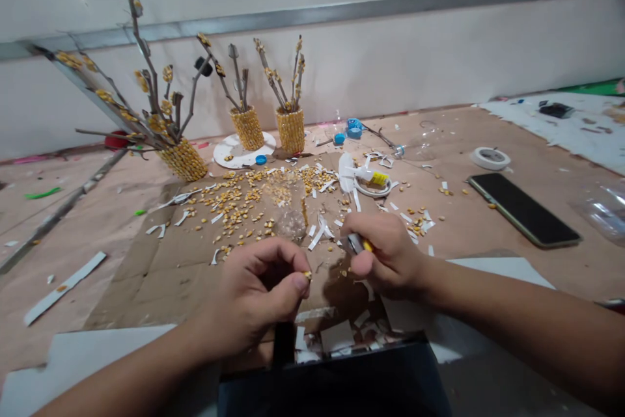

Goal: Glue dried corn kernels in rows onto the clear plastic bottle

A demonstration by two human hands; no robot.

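Left hand (254,290), fingers pinched on a corn kernel (307,275) above the cardboard (161,274); right hand (385,254) clamped round a glue tube (359,244). Gluing step, apparently: nozzle must meet kernel precisely.

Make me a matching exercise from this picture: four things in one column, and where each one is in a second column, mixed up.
Things
1. corn kernel
2. small tube
3. phone
4. tape roll

Places
A. lying flat with a dark screen, to the right of both hands
B. pinched at the fingertips of the left hand
C. gripped in the right hand
D. lying farther back than the phone

Pairs: 1-B, 2-C, 3-A, 4-D
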